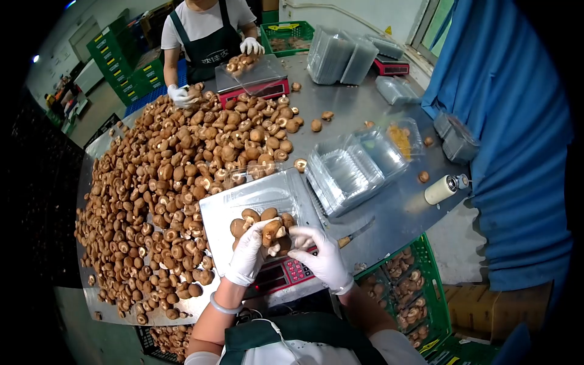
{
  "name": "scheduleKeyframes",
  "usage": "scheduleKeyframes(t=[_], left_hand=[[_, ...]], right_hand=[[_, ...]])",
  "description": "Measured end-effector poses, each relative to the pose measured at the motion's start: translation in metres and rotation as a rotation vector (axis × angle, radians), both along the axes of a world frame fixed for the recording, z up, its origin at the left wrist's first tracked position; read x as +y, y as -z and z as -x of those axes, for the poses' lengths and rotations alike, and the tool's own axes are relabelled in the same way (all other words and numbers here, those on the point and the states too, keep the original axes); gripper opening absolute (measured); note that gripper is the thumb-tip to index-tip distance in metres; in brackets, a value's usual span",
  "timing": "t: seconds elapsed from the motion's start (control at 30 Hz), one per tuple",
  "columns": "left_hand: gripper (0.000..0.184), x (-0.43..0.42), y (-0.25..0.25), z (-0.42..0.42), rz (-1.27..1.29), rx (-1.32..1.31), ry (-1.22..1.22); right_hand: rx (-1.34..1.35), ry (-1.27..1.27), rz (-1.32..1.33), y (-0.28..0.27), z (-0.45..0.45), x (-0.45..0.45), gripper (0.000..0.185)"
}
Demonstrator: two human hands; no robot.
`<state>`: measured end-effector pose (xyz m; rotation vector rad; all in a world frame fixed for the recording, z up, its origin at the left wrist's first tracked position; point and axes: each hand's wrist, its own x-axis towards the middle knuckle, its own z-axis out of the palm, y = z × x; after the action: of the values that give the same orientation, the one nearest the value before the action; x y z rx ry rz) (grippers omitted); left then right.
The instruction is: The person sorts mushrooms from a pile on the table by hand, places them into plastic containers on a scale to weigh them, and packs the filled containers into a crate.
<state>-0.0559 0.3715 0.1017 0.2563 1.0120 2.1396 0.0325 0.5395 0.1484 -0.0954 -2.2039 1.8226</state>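
My gloved left hand [248, 257] is closed around a brown shiitake mushroom [273, 233], with its pale stem toward the right. Just to the right, my gloved right hand [319, 254] has its thumb and fingers curved and apart, near the mushrooms, with nothing seen between them. Beneath and behind the hands, several more shiitakes [250, 215] sit in a clear plastic tray on the scale platform [220, 207]. The scale's red keypad [298, 269] shows below my hands. My fingers partly hide the tray and its contents.
A large mushroom heap [176, 176] covers the table's left side. Clear trays [347, 173], a knife [356, 233] and a white bottle [441, 190] lie right. A green crate [435, 292] holds packed mushrooms. Across the table, a co-worker [210, 36] handles mushrooms at another scale [255, 76].
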Motion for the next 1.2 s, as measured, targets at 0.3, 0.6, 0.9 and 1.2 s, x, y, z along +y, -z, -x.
scheduleKeyframes(t=[0.3, 0.6, 0.9, 1.2], left_hand=[[0.047, 0.001, 0.005, -0.027, 0.255, 0.233, -0.099], [0.045, -0.047, -0.023, -0.042, 0.181, 0.22, -0.17], [0.039, -0.248, -0.017, -0.081, 0.428, -0.037, -1.254], [0.042, -0.455, 0.104, -0.198, 1.429, -0.079, -1.798]], right_hand=[[0.115, -0.036, -0.155, 0.008, 0.023, -0.019, 0.035], [0.05, -0.216, 0.035, 0.004, 0.024, -0.045, 0.016], [0.034, -0.551, -0.116, 0.007, 0.032, -0.105, 0.015], [0.124, -0.788, -0.28, 0.021, 0.04, -0.178, 0.015]])
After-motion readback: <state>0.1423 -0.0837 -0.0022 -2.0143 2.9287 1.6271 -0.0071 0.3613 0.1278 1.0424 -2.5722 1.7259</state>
